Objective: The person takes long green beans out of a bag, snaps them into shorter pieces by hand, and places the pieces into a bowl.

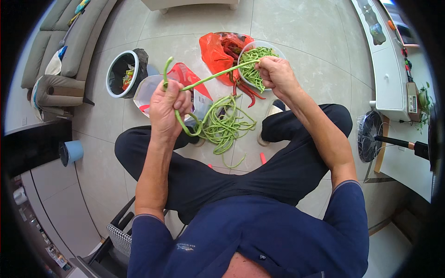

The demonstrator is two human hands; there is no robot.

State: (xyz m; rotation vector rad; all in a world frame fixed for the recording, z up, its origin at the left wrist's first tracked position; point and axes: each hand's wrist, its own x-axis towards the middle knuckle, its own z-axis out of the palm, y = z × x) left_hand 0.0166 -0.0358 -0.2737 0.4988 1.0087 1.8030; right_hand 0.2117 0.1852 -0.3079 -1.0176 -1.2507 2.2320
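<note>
A long green yardlong bean point(219, 74) stretches taut between my two hands. My left hand point(170, 106) grips it on the left, with a bean end sticking up above the thumb and a length hanging below. The fingers of my right hand point(276, 74) pinch its other end, beside a clear round tub point(282, 52) of cut bean pieces point(255, 55). On the floor between my feet lies a tangled heap of long beans point(226, 128). Red chili peppers point(248, 93) lie by the tub, spilling from a red plastic bag point(210, 52).
A lined bin point(108, 74) with scraps stands at the left, next to a white and red plastic bag point(142, 90). Farther left are a grey sofa point(78, 45) and a small blue bin point(74, 152). A wrapped fan point(369, 137) and white cabinet point(389, 73) stand at the right.
</note>
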